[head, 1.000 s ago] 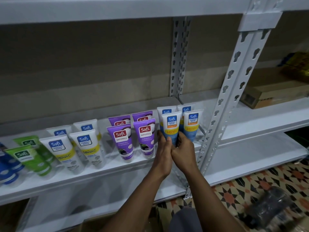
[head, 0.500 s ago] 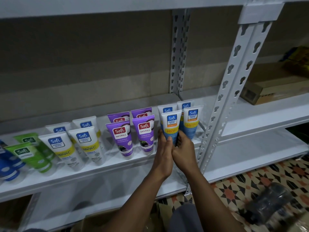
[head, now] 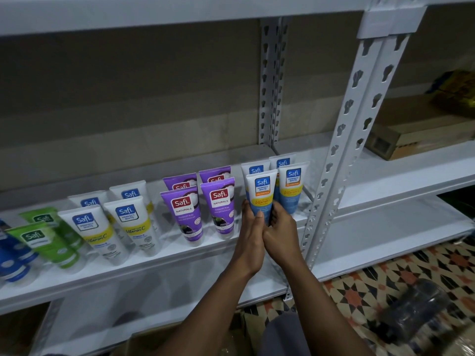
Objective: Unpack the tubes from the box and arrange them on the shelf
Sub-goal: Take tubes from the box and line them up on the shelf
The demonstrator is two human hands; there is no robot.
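From my end of the feed, both hands were on the front Oil Control tube (head: 261, 194), a blue-and-white Safi Perfect White one. It stood upright with the label facing the camera, in the front row near the right end of the shelf (head: 154, 263). The left hand (head: 250, 235) had its fingers wrapped round the tube's lower left side, thumb across the front. The right hand (head: 281, 227) was curled round the lower right side, so both were clamped on it and touching each other just below. The cap end was hidden behind the hands, so I couldn't tell if it sat on the board.

A matching tube (head: 293, 188) stood just beside it on the right, with two more (head: 255, 169) in the row behind. Going left along the shelf there were:
- purple Naturals tubes (head: 182, 211)
- white Vitamin C tubes (head: 90, 232)
- green tubes (head: 38, 240)
- dark blue tubes (head: 10, 255) at the left edge, leaning pretty hard

A white slotted upright (head: 354, 140) rose just right of the tubes. In the next bay a cardboard box (head: 411, 140) sat on the shelf board. Down at the bottom right was patterned floor tile (head: 385, 273) and a blurry plastic-wrapped bundle (head: 421, 312).
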